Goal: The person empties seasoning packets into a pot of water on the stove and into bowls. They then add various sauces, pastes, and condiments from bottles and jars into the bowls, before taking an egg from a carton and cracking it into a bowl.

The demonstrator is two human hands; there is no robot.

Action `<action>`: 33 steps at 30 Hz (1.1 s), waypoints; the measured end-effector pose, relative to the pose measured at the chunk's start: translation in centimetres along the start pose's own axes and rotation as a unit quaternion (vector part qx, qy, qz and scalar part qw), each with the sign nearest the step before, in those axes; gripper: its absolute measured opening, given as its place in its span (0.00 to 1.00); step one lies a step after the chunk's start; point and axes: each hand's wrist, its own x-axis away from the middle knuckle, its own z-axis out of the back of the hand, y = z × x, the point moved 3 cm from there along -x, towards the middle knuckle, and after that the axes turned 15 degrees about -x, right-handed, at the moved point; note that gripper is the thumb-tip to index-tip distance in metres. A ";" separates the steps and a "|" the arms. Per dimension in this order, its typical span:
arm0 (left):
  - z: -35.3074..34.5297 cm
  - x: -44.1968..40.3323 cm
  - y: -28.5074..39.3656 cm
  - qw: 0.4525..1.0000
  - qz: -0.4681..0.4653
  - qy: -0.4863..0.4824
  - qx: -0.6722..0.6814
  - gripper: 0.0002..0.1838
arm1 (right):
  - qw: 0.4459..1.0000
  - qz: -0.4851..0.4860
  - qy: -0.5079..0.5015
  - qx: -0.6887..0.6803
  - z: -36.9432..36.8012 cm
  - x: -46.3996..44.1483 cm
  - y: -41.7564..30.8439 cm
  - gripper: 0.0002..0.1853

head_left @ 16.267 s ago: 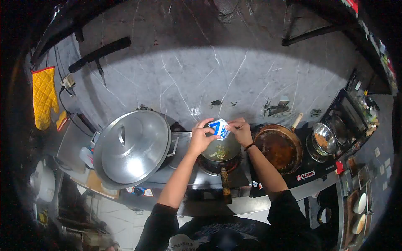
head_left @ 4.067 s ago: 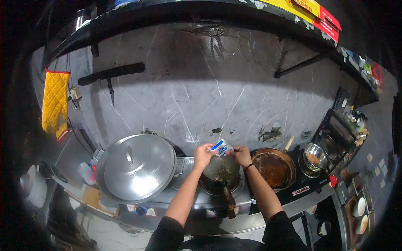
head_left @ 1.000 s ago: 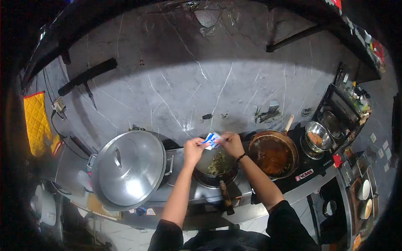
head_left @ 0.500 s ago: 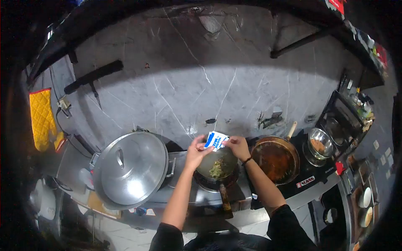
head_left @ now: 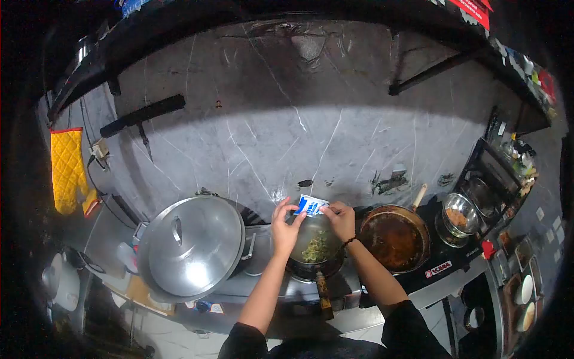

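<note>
A small white and blue packet is held up between my hands, over a pan with chopped greenish food in it. My left hand is at the packet's left edge, with its thumb and forefinger apart around the corner. My right hand pinches the packet's right side. The pan sits on a burner, its worn handle pointing toward me. Whether the packet is torn open cannot be made out.
A large lidded pot stands on the left. On the right are a brown pan of dark liquid and a metal bowl with orange food. A yellow oven mitt hangs at left; a dark shelf runs overhead.
Since the earliest frame, the food in the pan has become greener and more plentiful. Over the last second, the packet has turned in my hands, and my left fingers have spread. The view has shifted slightly.
</note>
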 end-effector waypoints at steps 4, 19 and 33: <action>-0.4 0.3 0.1 1.000 -0.024 -0.009 -0.009 0.15 | 0.999 0.040 0.006 0.035 -0.1 0.2 -0.5 0.13; -1.6 0.1 -2.0 0.994 -0.009 -0.073 -0.079 0.13 | 1.000 0.015 -0.013 -0.009 -1.0 1.0 -0.6 0.11; -0.9 1.1 -3.8 0.995 0.006 -0.086 -0.054 0.17 | 0.991 -0.124 0.012 -0.040 -0.8 1.8 -0.2 0.11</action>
